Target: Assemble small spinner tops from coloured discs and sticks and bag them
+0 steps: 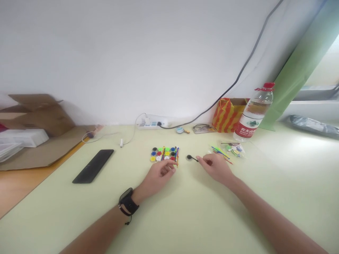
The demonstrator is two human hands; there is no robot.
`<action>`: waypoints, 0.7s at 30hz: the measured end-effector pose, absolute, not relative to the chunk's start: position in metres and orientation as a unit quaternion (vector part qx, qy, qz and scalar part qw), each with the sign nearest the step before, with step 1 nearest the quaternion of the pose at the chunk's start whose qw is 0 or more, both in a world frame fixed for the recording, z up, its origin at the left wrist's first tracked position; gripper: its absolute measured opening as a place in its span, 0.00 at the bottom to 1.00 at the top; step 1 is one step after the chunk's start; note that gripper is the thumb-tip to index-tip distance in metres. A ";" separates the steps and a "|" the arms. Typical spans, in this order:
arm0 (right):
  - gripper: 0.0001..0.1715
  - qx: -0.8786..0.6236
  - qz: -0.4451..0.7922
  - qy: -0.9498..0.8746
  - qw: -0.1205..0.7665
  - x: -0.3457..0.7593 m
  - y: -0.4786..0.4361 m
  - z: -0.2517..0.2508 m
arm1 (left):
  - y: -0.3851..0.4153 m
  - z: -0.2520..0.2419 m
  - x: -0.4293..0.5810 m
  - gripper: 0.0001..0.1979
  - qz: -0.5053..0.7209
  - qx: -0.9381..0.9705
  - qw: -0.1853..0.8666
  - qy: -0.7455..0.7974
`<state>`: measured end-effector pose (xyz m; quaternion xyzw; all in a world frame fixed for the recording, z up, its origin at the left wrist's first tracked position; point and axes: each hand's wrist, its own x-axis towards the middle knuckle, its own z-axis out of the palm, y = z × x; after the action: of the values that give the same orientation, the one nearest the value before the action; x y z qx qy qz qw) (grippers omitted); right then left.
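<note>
My right hand [217,168] pinches a thin black stick [195,159] between thumb and fingertips. The stick's far end meets a small round jar with a black top [189,157], lying on the table; whether they are joined I cannot tell. My left hand [160,175], a watch on its wrist, rests in front of a block of small round jars [159,153] with coloured tops in rows. Its index finger stretches to the lower ends of several coloured sticks [177,155] on the block's right side; the other fingers curl loosely, with nothing visible in them. More sticks [163,153] lie across the middle.
Beyond my right hand lie loose coloured sticks [221,153] and a clear bag of small parts [235,149]. A water bottle [249,123] and striped bag [225,116] stand behind. A black phone [93,166] lies left; a power strip [152,123] sits by the wall.
</note>
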<state>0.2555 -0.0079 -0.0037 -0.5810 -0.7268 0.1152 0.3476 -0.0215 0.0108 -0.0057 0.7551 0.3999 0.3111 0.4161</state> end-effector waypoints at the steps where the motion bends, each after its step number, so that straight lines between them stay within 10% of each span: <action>1: 0.34 -0.572 0.149 -0.732 0.338 0.254 -0.010 -0.003 | 0.010 -0.005 -0.022 0.16 0.302 0.769 0.395 0.401; 6: 0.34 -0.498 0.325 -0.744 0.305 0.247 -0.020 0.006 | 0.004 -0.001 -0.021 0.26 0.246 0.837 0.291 0.392; 13: 0.33 -0.458 0.431 -0.686 0.366 0.240 -0.026 0.019 | 0.000 0.005 -0.017 0.09 0.240 0.849 0.329 0.335; 21: 0.18 -0.394 0.570 -0.572 0.438 0.237 -0.027 0.021 | 0.003 -0.001 -0.019 0.13 0.279 0.773 0.414 0.391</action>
<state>0.2371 -0.0269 0.0213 -0.3941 -0.5718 0.5704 0.4385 -0.0189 0.0031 -0.0008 0.7729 0.3914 0.2790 0.4142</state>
